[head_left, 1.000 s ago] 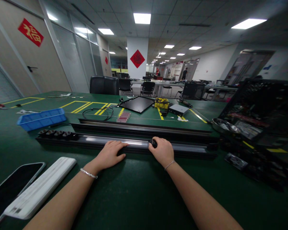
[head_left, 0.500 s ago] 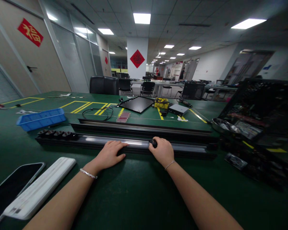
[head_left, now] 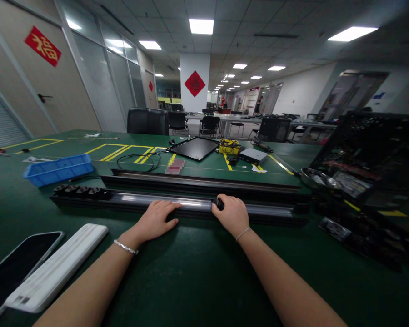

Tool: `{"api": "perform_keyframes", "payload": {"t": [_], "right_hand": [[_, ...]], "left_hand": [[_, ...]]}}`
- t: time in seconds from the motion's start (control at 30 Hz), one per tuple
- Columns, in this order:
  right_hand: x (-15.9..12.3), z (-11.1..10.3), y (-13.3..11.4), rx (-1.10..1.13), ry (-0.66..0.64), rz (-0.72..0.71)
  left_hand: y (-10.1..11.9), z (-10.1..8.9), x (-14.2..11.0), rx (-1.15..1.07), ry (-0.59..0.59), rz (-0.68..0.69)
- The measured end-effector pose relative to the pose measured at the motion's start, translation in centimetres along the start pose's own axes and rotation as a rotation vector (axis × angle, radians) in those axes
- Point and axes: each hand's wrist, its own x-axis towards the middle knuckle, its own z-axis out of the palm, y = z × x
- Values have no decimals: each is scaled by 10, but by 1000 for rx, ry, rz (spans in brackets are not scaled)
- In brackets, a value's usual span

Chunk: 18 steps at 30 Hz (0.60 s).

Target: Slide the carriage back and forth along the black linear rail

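Note:
A long black rail [head_left: 129,200] with a shiny silver strip lies across the green table [head_left: 197,268] in front of me. My left hand [head_left: 156,220] rests flat on the rail's near edge, fingers stretched out. My right hand [head_left: 232,214] is closed round a small black part [head_left: 219,203] sitting on the rail. Several more small black parts [head_left: 82,191] sit in a row at the rail's left end. A second long black rail [head_left: 204,182] lies just behind the first.
A blue bin [head_left: 58,169] stands at the left. A phone [head_left: 13,265] and a white bar-shaped device [head_left: 56,265] lie near left. A black crate [head_left: 371,154] and metal dish [head_left: 318,178] are at the right; a black panel [head_left: 195,147], cable and yellow item farther back.

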Motion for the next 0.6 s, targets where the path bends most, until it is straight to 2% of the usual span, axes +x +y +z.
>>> {"api": "perform_keyframes", "payload": {"t": [0.6], "right_hand": [[3,3,4,-22,-10,30]], "left_hand": [[1,-1,0,9,-7,0]]}}
